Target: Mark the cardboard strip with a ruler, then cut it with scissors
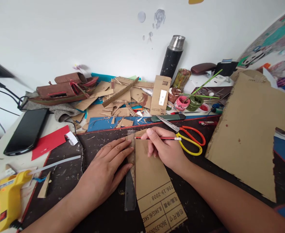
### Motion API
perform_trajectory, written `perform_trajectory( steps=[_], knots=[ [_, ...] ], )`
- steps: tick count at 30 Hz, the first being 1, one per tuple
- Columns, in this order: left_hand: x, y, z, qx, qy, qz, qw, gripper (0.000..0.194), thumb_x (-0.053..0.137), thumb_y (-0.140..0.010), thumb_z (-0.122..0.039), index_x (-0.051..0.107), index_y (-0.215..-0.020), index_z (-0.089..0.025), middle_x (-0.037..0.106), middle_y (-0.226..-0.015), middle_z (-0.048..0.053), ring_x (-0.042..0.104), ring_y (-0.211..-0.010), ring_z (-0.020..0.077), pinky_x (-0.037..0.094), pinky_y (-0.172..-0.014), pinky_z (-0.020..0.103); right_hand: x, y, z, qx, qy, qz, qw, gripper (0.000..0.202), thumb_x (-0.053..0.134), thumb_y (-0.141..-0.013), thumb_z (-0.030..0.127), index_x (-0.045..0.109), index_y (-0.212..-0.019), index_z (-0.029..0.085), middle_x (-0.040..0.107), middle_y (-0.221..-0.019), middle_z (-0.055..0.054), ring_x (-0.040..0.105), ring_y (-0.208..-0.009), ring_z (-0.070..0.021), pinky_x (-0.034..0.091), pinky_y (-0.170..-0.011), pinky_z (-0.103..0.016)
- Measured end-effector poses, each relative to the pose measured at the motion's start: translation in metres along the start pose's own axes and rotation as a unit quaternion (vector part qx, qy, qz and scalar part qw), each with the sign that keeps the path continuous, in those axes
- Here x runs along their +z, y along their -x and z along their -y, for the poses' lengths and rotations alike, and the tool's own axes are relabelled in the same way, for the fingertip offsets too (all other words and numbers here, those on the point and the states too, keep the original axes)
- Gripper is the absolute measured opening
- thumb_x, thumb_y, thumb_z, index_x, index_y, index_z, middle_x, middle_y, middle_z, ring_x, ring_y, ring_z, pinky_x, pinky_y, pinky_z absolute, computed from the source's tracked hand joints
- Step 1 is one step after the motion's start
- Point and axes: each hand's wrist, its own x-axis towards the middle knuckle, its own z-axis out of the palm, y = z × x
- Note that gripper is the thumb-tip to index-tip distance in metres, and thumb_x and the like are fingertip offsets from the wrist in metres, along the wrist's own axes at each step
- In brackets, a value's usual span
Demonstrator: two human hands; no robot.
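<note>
My left hand (110,165) lies flat with its fingers stretched out, their tips pressing on a clear ruler (130,197). The ruler lies along the left edge of a printed strip of cardboard (152,174), partly overlapping it. In my right hand (168,149) a red and black pencil (165,138) is pinched, held nearly level with its point toward the ruler. The pencil tip is close to the ruler's right edge; whether it touches the cardboard I cannot tell. Scissors (191,136) with red and yellow handles lie just beyond my right hand.
A green utility knife (168,118) lies before a heap of cardboard scraps (118,94). Left are a glue gun (10,197), a phone (27,131) and a model boat (60,90). Paint jars (182,103) and a black flask (171,60) stand behind; a large cardboard sheet (251,136) lies right.
</note>
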Motion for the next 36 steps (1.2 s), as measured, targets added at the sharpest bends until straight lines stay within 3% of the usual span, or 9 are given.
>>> perform_trajectory(
  steps=[16,36],
  knots=[
    [0.0016,0.0,-0.0002,-0.001,-0.007,-0.001,1.0,0.04,0.06,-0.112,-0.036,0.062,-0.15,-0.022,0.065,-0.159,0.012,0.056,-0.152,0.0326,0.051,-0.123,0.055,0.003,0.0007,0.0003,0.003,-0.017,-0.011,1.0,0.052,0.063,-0.105,0.069,0.073,-0.09,0.021,0.064,-0.06,0.002,0.061,-0.049,-0.0128,0.042,-0.043,-0.022],
    [0.0017,-0.0003,-0.0007,-0.006,0.0,0.001,1.0,0.039,0.06,-0.112,-0.035,0.062,-0.149,-0.021,0.066,-0.158,0.012,0.055,-0.152,0.0318,0.05,-0.124,0.055,0.0025,-0.0007,-0.0046,0.007,-0.006,-0.005,1.0,0.047,0.063,-0.107,0.063,0.074,-0.093,0.02,0.066,-0.064,0.001,0.061,-0.051,-0.0125,0.043,-0.044,-0.022]
  ],
)
